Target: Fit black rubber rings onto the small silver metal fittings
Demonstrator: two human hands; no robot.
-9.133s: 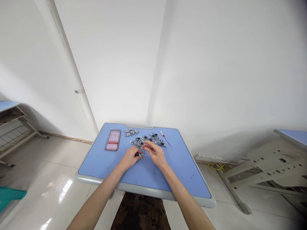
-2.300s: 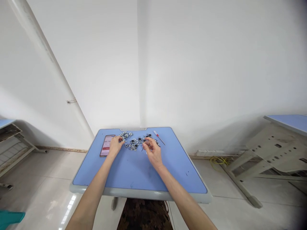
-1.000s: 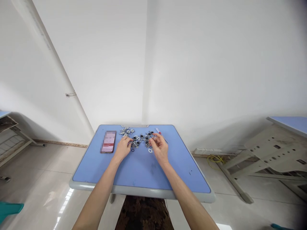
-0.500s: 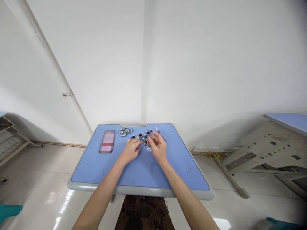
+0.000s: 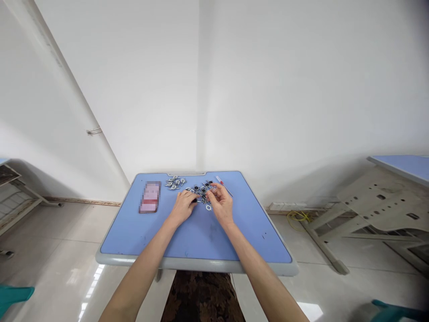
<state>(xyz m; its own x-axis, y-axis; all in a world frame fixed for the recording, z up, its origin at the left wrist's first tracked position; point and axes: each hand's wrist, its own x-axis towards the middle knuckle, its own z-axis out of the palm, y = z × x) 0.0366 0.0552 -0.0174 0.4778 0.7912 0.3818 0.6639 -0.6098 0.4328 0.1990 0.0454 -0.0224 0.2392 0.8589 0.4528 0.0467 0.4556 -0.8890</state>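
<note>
On the blue desk [image 5: 201, 237], a pile of small metal parts with black round pieces [image 5: 203, 191] lies between my hands. My left hand [image 5: 182, 208] is closed at the pile's left side, its fingertips pinching a small black-headed metal pin [image 5: 195, 201]. The pin's shank points right. At the pile's right side, my right hand [image 5: 221, 205] has thumb and forefinger brought together; what is between them is too small to make out. Just left of that hand a flat silver oval plate [image 5: 208, 207] lies on the desk.
A second cluster of metal parts [image 5: 175, 182] sits near the far edge. To its left lies a phone [image 5: 150, 197]. A screwdriver with a clear and red handle [image 5: 220, 180] rests behind my right hand. A white wall [image 5: 268, 89] rises behind the desk.
My left fingers have closed on a black-headed pin that was not visible in them before. My right hand stays in nearly the same place.
</note>
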